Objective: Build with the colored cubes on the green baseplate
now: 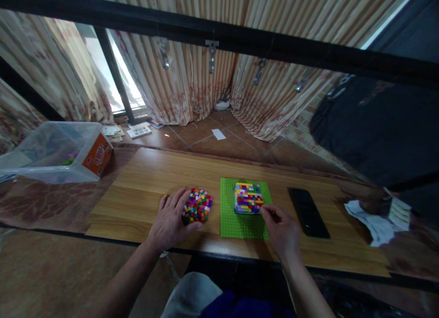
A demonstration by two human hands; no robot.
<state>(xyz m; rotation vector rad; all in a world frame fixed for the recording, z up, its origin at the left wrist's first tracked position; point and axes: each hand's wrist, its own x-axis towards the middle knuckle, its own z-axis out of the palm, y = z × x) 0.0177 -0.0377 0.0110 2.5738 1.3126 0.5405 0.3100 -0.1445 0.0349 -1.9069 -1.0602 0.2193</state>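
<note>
A heap of small multicoloured bricks lies on the wooden table. My left hand rests flat along its left side, fingers stretched out and thumb curving below it. Right of the heap is a green baseplate carrying a block built of many coloured bricks. My right hand is at the block's lower right corner, thumb and index finger pinched together. Whatever is between those fingertips is too small and hidden to make out.
A black phone lies right of the baseplate, with crumpled white paper farther right. A clear plastic bin with an orange label stands at the far left. A dark metal bar with hanging clips crosses above the table.
</note>
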